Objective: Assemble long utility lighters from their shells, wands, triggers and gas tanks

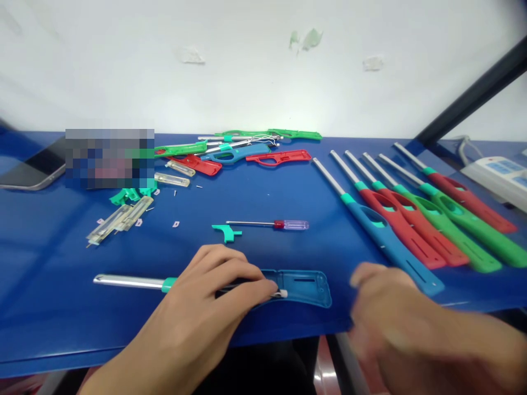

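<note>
A blue lighter half-shell (304, 287) lies open-side up near the table's front edge, with a metal tube (127, 282) and green collar reaching out to its left. My left hand (222, 296) rests over the shell's middle, fingers curled and pressed on a dark inner part with a white tip (282, 294). To the right of the shell, my right hand (382, 312) is blurred by motion, and whether it holds anything is hidden. Just beyond my left hand are a green trigger (227, 233) and a screwdriver (290, 225) with a clear purple handle.
Several long lighters (395, 241) lie side by side at right, near a white power strip (506, 175). Shell halves (280, 158) are piled at the back. Clear fuel tanks (119, 222), green triggers and small screws lie at left, near a dark phone-like device (33, 164).
</note>
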The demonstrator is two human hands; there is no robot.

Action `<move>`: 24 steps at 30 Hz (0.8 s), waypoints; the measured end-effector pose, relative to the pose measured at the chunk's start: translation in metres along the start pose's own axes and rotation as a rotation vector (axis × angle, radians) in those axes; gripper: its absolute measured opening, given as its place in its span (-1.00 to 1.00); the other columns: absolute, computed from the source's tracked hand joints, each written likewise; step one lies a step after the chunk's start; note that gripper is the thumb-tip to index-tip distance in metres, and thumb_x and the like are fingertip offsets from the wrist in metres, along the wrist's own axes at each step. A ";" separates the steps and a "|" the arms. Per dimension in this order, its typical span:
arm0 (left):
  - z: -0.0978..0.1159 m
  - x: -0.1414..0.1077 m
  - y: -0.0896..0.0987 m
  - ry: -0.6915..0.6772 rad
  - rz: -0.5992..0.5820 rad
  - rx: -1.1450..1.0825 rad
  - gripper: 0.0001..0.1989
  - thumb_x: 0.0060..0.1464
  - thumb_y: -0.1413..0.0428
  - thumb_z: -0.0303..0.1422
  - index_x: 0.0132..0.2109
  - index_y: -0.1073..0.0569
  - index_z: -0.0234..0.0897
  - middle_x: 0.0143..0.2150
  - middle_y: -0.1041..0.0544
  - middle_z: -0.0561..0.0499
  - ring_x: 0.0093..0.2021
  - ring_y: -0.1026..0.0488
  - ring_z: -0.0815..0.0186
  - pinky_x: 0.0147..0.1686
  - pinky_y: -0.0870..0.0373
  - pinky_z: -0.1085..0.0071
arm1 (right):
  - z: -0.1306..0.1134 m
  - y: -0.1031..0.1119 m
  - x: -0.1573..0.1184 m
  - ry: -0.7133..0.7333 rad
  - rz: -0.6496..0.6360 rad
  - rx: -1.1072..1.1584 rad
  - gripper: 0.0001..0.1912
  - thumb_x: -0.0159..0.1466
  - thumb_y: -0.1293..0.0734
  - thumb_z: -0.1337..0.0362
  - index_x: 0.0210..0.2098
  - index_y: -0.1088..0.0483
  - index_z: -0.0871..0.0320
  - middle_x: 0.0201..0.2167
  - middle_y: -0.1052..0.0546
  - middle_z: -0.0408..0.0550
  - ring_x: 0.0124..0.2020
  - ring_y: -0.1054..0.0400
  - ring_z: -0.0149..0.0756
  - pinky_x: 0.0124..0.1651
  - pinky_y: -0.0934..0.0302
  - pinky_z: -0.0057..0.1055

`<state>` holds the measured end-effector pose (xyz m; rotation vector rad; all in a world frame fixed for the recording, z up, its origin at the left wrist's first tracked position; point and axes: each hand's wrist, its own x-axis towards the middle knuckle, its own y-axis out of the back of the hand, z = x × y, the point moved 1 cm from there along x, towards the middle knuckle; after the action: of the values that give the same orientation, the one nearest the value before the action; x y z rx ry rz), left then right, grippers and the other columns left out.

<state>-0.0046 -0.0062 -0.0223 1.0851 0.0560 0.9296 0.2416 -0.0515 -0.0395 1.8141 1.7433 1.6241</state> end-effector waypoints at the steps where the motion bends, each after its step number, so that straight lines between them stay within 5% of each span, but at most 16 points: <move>1: 0.000 0.001 0.000 -0.007 0.007 -0.006 -0.65 0.48 0.03 -0.62 0.21 -0.47 -0.17 0.06 -0.53 0.08 0.14 -0.30 0.37 0.18 -0.25 0.49 | -0.001 0.000 0.008 -0.016 0.037 0.025 -0.88 0.46 -0.38 0.14 -0.05 -0.55 -0.08 -0.23 -0.61 -0.11 -0.11 -0.54 -0.12 -0.05 -0.47 -0.20; 9: 0.003 0.002 -0.003 -0.032 0.021 0.010 -0.68 0.43 -0.02 -0.67 0.16 -0.47 -0.26 0.03 -0.52 0.03 0.09 -0.29 0.30 0.14 -0.27 0.37 | -0.004 -0.009 0.029 0.020 -0.019 0.136 -0.84 0.40 -0.47 0.37 -0.06 -0.61 0.02 -0.21 -0.65 -0.25 -0.11 -0.48 -0.33 0.19 -0.28 -0.29; 24: 0.004 0.002 -0.002 -0.024 -0.013 0.113 -0.76 0.47 -0.05 -0.59 0.15 -0.44 -0.26 0.05 -0.46 -0.02 0.08 -0.28 0.25 0.09 -0.29 0.26 | -0.006 -0.015 0.022 -0.007 -0.002 0.130 -0.82 0.48 -0.39 0.34 -0.04 -0.64 -0.02 -0.15 -0.67 -0.31 -0.05 -0.41 -0.32 0.15 -0.26 -0.30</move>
<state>-0.0007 -0.0082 -0.0214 1.1989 0.0967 0.9107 0.2223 -0.0325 -0.0356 1.8700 1.8873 1.5354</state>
